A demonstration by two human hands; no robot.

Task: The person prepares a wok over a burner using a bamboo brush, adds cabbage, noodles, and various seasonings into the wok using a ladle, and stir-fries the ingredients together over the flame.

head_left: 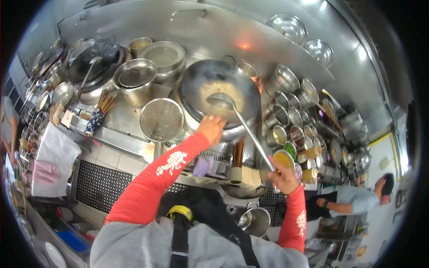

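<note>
My right hand (284,175) is closed round the long handle of a metal ladle (222,101). The ladle's bowl is over the middle of a dark wok (192,80), on light brown contents (213,88) with haze above. At the wok's near rim, my left hand (212,128) has its fingers bent together over the edge. What lies under its palm is hidden. Left of that hand a round metal strainer (161,119) rests on the stove top. A bamboo brush (238,152) and a purple cloth (203,165) are below the wok.
Several seasoning containers (279,134) crowd the right side. Pots (136,82) and a second wok (96,67) stand at the left. Bamboo sticks (106,102) rise near the left front edge. A co-worker (357,199) is at the right, another person (8,120) at far left.
</note>
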